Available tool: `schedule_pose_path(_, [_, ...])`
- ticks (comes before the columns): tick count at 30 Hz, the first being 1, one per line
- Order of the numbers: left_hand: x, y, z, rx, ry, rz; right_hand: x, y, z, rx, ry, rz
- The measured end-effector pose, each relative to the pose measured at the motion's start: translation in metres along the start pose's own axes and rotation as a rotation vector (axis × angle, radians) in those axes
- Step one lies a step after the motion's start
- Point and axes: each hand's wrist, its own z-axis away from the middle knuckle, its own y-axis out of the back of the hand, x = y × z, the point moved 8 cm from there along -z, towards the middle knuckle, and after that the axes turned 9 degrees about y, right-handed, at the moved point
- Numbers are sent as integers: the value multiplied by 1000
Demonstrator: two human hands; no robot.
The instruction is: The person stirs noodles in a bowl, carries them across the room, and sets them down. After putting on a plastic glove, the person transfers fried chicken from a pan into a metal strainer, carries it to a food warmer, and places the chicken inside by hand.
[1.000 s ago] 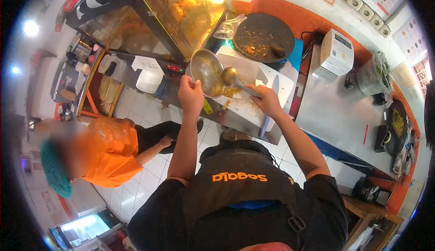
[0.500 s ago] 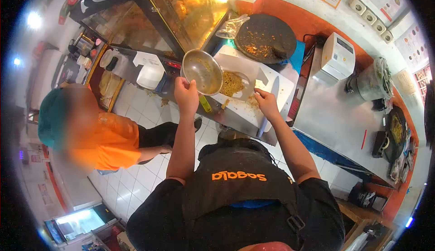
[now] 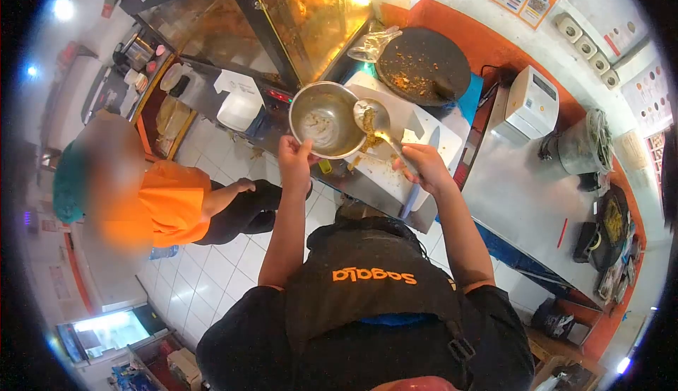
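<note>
My left hand (image 3: 295,156) grips the near rim of a round metal bowl (image 3: 311,101), which is tilted and has a wet smear inside. My right hand (image 3: 424,166) is closed around the handle of a large metal serving spoon (image 3: 385,115). Some brownish crumbly food (image 3: 369,124) lies in the spoon, right beside the bowl's right rim. Below both is a white cutting board (image 3: 448,129) with crumbs scattered on it. A knife (image 3: 409,199) with a blue-grey handle rests across the board's near side, close to my right hand.
A wide dark stone mortar (image 3: 424,62) with food remains stands behind the board. A white foam box (image 3: 239,105) sits left of the bowl. To the right are a steel counter (image 3: 519,172) and a white printer-like box (image 3: 533,105). A person in orange (image 3: 173,204) stands at left.
My right hand has lifted the spoon off the board and brought food up to the bowl's rim. The bowl tilts differently, and the person at left has shifted an arm.
</note>
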Motion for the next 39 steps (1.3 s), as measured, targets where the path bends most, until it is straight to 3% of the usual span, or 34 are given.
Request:
schedule_pose_path(5, [-16,4,23,-15,48,89,-16,-33,9,-119,-61,201])
schedule_pose_path(8, [-24,5,41,-12,85,124,-10,-35,12,-70,-140,417])
schedule_pose_path(13, [-35,9,64,-24,164,242,-13,-57,23,-176,-218,457])
schedule_pose_path(14, [-39,12,67,-14,201,292,-11,-54,17,-182,-215,462])
schedule_pose_path(16, [-44,24,70,-12,199,309,-25,-60,7,-247,-74,751])
schedule_pose_path(20, [-40,40,74,0,157,349,-35,-58,-11,-202,-103,642])
schedule_pose_path(21, [-40,45,73,3,160,358,-49,-58,-24,-159,-12,644])
schedule_pose_path(24, [-34,56,73,7,143,369,-102,-44,-107,46,533,849])
schedule_pose_path(25, [-31,59,74,12,145,365,-124,-51,-135,131,796,1005])
schedule_pose_path(26, [-29,63,73,16,142,362,-133,-61,-172,68,1016,1300])
schedule_pose_path(27, [-36,71,69,1,152,333,-128,-69,-210,-58,1048,1500])
schedule_pose_path(28, [-34,76,69,9,124,342,-118,-54,-248,137,754,1553])
schedule_pose_path(30, [-39,79,63,45,191,366,19,99,-467,-169,532,420])
schedule_pose_path(31, [-36,84,59,59,150,383,-6,63,-430,28,560,1166])
schedule_pose_path(32, [-37,85,57,37,168,385,-32,25,-390,252,446,1900])
schedule_pose_path(35, [-35,96,49,-16,209,405,-81,-12,-345,223,396,2090])
schedule_pose_path(37, [-25,97,48,-51,254,417,-116,-27,-304,355,188,1833])
schedule_pose_path(39, [-26,104,44,-74,265,374,-147,-18,-270,450,594,1542])
